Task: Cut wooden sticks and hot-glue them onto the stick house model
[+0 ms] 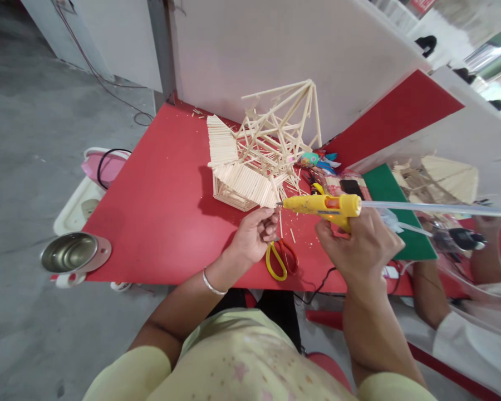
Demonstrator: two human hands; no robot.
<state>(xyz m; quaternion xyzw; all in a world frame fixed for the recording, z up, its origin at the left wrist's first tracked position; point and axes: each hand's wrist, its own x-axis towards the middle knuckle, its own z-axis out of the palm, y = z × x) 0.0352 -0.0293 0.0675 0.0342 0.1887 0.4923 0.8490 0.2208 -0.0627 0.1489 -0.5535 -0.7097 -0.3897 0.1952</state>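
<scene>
My right hand (359,245) is wrapped round the handle of a yellow hot glue gun (317,205), with a long clear glue stick (434,209) running out of its back. Its nozzle points left at the near corner of a panel of pale wooden sticks (246,182), part of a stick-built model. Just below that corner is my left hand (256,234), its fingers curled and pinched; whatever they hold is too small to make out. Behind the panel rises an open stick frame (284,120). Scissors (281,259) with one yellow and one red handle lie below the fingers.
Loose sticks (292,235) and scraps are scattered on the red table (150,223). A metal cup (73,253) stands at its left corner. On the right are a green board (394,211), another stick model (442,178) and a co-worker's arm (430,295). A partition (275,44) closes off the back.
</scene>
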